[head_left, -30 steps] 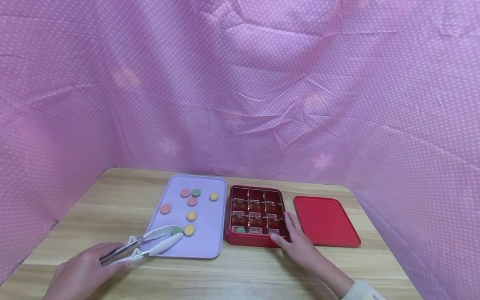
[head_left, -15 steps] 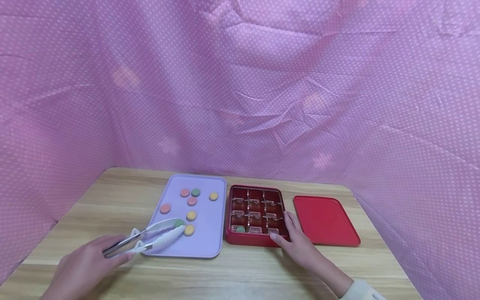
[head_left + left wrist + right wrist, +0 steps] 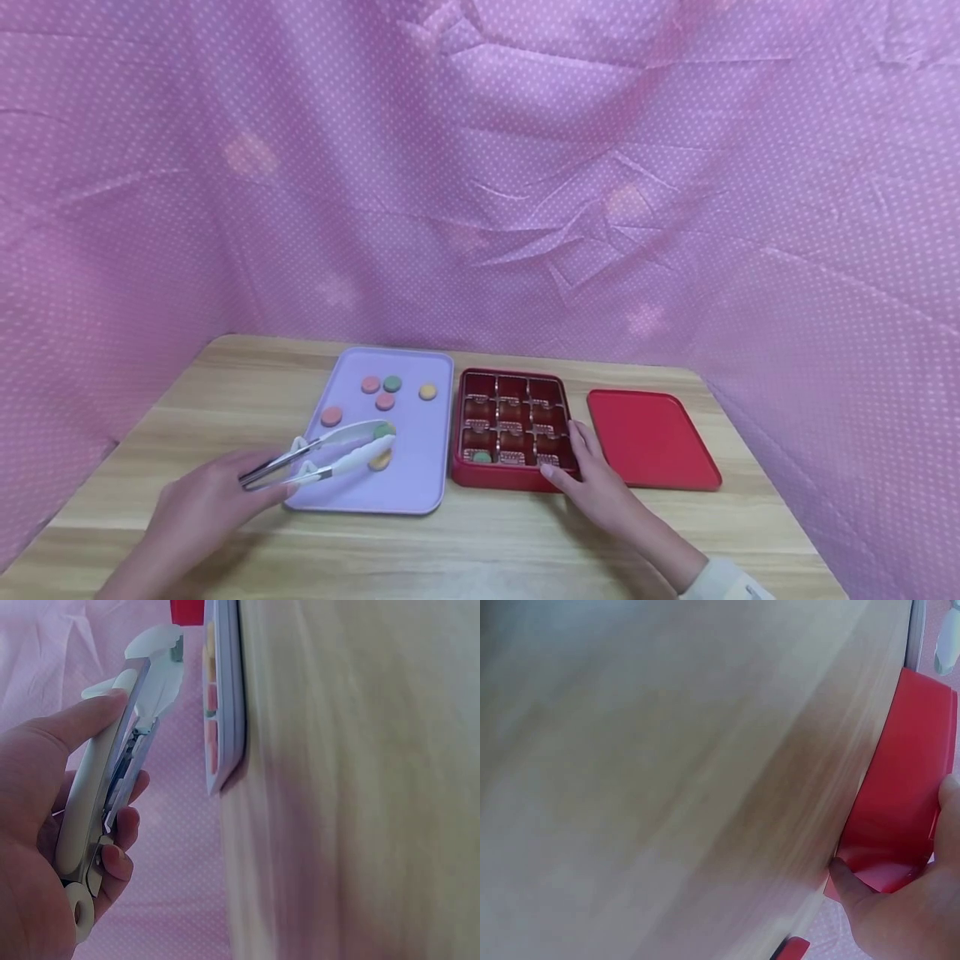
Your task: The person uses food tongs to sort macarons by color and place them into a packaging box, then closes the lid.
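My left hand (image 3: 217, 493) grips a pair of tongs (image 3: 352, 460) with white tips and metal arms. Between the tips is a green macaron (image 3: 383, 430), lifted above the lilac tray (image 3: 416, 487); the left wrist view shows the tongs (image 3: 97, 776) raised clear of it. Yellow macarons (image 3: 379, 461) lie partly hidden beneath the tongs. At the front right corner of a red box (image 3: 495, 478), my right hand (image 3: 600, 493) holds on, thumb at the front and fingers along the side. The box has a clear divided insert, with one green macaron (image 3: 482, 457) in its front left compartment.
Pink macarons (image 3: 332, 416), another green macaron (image 3: 392, 383) and a yellow one (image 3: 427, 392) lie on the tray. A red lid (image 3: 652, 437) lies flat right of the box. Pink dotted cloth (image 3: 480, 208) surrounds the wooden table (image 3: 420, 558).
The tongs have risen off the tray with the green macaron and moved right and away from me, now over the yellow macarons. My right hand has stayed on the box.
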The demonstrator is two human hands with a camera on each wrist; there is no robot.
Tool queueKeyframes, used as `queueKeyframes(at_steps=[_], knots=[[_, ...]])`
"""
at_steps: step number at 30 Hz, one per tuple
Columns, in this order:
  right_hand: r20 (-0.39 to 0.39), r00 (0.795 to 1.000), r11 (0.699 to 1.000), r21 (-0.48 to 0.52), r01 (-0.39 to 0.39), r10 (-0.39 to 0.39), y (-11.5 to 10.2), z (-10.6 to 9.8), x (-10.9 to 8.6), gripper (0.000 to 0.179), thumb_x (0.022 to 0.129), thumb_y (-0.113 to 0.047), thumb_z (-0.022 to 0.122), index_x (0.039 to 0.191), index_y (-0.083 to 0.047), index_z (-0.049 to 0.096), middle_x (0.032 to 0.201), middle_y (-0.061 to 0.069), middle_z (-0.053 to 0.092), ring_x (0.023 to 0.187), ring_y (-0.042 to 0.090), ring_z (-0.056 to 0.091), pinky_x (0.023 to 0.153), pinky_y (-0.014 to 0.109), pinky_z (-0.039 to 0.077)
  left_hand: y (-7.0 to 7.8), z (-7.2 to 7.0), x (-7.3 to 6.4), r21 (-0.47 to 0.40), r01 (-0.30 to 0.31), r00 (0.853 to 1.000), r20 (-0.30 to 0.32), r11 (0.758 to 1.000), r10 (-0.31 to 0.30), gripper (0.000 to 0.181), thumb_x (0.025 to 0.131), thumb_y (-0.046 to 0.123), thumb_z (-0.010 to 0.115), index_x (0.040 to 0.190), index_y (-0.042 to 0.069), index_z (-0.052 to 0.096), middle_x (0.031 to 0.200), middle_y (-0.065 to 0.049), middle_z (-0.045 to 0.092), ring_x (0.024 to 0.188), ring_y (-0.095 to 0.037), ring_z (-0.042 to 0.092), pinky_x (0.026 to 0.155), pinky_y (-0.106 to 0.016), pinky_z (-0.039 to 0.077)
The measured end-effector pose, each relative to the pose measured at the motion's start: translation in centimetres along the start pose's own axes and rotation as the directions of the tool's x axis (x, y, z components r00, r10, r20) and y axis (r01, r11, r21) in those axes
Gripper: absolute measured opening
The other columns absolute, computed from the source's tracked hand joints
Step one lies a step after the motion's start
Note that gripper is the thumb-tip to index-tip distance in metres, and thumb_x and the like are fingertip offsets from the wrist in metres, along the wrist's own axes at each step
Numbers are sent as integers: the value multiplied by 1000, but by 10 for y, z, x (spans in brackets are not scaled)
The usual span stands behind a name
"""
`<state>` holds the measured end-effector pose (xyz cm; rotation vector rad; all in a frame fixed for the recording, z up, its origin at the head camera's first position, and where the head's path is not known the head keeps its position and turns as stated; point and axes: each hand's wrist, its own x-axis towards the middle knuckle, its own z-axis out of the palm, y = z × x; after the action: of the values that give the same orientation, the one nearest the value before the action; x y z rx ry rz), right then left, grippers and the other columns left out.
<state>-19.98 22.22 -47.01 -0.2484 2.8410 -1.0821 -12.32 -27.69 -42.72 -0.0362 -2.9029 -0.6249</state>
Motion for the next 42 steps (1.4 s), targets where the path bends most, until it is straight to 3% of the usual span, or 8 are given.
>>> queueKeyframes(at_steps=[12,23,31,37,42], knots=[[-9,1000,1000,-2,1,-1,1,0,1,100,90,-69,59,163,-19,12,170,8,8,153,38,21,115,64,31,22,6,21,-25,-33,999,-19,999,33,76,77,70,73,129,15,70,125,-14,71,111,-40,67,81,-60,51],[-4,1000,1000,-15,-11,10,1,0,1,103,89,-72,57,163,-20,11,170,6,8,153,38,21,114,64,32,46,17,40,-24,-78,996,-56,997,76,72,75,66,78,134,25,67,131,-11,69,113,-37,67,80,-54,52],[-7,1000,1000,-18,-2,2,1,-1,2,101,89,-72,57,163,-21,11,170,6,8,153,37,21,114,64,33,59,18,54,-42,-97,995,-36,994,95,71,75,71,74,128,23,71,125,-8,72,104,-29,70,75,-48,52],[-13,1000,1000,-18,3,-4,1,0,2,101,89,-72,58,163,-21,12,170,7,9,153,37,23,114,63,34,71,21,64,-61,-88,995,36,994,90,74,76,70,74,130,19,70,127,-8,71,114,-33,67,84,-55,51],[-16,1000,1000,-28,4,-4,2,0,2,102,88,-72,58,163,-19,13,170,7,8,153,37,22,114,63,34,79,26,71,-65,-107,993,44,992,110,74,78,69,73,133,20,67,130,-9,69,114,-32,66,85,-54,51]])
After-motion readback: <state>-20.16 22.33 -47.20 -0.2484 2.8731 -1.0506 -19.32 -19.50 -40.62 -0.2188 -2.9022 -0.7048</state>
